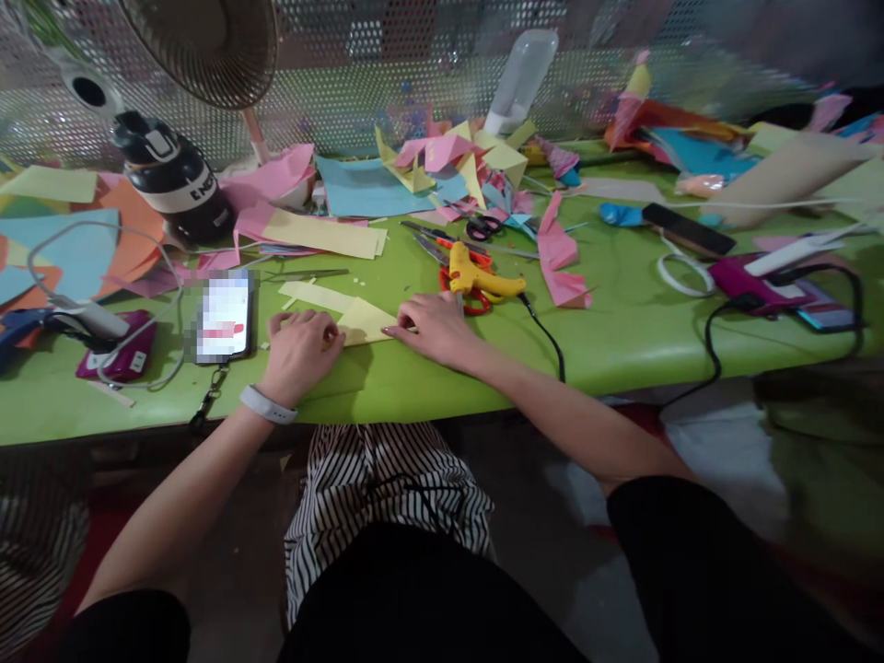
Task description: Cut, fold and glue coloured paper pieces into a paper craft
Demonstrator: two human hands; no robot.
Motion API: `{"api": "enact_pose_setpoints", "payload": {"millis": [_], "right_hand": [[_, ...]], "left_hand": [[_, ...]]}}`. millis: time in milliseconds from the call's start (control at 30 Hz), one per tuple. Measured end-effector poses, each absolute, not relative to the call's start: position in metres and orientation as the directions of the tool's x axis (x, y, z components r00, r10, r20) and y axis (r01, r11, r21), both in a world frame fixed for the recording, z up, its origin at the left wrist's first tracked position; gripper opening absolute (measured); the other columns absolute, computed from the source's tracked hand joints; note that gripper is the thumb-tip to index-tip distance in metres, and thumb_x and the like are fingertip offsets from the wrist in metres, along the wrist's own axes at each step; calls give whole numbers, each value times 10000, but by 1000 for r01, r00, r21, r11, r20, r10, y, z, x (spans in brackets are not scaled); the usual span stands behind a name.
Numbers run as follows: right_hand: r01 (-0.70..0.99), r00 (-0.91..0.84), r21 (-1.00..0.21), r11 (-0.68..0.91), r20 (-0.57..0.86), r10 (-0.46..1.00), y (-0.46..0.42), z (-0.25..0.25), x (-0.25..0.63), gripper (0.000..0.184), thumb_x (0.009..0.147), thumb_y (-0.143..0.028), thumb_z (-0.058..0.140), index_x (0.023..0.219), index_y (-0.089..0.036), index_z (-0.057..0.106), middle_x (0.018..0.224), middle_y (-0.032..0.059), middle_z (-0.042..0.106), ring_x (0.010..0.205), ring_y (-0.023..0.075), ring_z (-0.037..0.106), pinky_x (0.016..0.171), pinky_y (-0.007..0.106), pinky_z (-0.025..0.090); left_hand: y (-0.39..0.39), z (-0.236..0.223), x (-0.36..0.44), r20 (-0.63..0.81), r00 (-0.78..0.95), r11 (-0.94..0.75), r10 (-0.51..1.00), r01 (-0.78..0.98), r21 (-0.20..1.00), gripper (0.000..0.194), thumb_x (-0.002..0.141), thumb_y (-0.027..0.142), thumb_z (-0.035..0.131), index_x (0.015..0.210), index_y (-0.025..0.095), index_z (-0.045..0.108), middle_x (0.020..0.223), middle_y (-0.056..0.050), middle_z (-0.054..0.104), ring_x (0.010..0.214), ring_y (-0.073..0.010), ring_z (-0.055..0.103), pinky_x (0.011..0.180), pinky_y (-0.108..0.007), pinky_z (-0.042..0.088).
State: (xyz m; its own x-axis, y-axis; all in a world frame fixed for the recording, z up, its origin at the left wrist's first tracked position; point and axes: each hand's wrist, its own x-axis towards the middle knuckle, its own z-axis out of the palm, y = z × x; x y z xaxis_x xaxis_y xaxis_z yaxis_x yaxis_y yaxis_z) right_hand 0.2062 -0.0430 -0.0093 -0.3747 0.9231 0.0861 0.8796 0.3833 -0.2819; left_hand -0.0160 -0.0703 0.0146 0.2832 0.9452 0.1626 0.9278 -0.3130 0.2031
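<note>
Between my two hands a pale yellow sheet of paper [365, 319] lies on the green table, with a folded edge along its near side. My left hand [302, 348] has its fingers curled at the paper's left end. At the right end, the fingers of my right hand [432, 324] pinch the paper's edge. A narrow yellow paper strip [310, 293] reaches out behind my left hand. Just beyond my right hand sit a yellow glue gun [480, 274] and red-handled scissors [475, 299], partly hidden by the gun.
A phone [225, 315] lies left of my left hand, near a purple power block [119, 345]. Behind stand a black bottle [176, 184] and a fan [207, 46]. Coloured paper scraps [442, 152] heap along the back. Another purple power block [756, 281] with cables is at right.
</note>
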Motion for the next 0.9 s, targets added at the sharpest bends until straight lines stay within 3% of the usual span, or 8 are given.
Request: {"api": "enact_pose_setpoints", "payload": {"millis": [133,233,333,467,900], "right_hand": [[867,-396,-286,408,101,913,-42,-11,206,374,985,-486,513,816,-177,640,882,63,652,835,219,561,810,366,302],[874,-389,-278,398,91,917,-42,-11,206,356,984,-468,523,820,-177,646,895,69,659,840,220,569,802,365,304],[881,-379,-272,388,85,921,-42,-9,205,300,960,-433,582,821,-177,651,905,72,663,857,220,574,806,363,305],[881,-374,-283,380,76,924,-43,-7,205,247,955,-381,599,825,-179,655,893,68,668,867,218,578,809,361,308],[882,-385,-256,395,89,918,-44,-8,204,303,990,-398,501,830,-184,645,904,83,682,878,238,580,797,370,303]], "left_hand": [[-87,5,3,238,432,-461,870,883,83,427,966,110,329,1261,161,634,1358,-128,637,1238,-264,600,1194,-576,195],[-97,-5,17,158,508,-525,846,847,86,493,1024,241,279,1451,79,465,1543,-172,437,1450,-279,392,1230,-583,112],[-102,-9,24,56,502,-505,863,858,96,635,1041,447,245,1516,39,350,1592,-183,333,1504,-277,284,1243,-565,91],[-103,-7,26,-42,472,-467,881,880,81,745,1020,562,242,1545,35,284,1629,-164,245,1530,-265,200,1252,-512,122],[-109,-9,28,4,437,-436,899,896,83,722,1000,587,301,1547,114,311,1601,-207,323,1505,-336,262,1209,-570,219]]}}
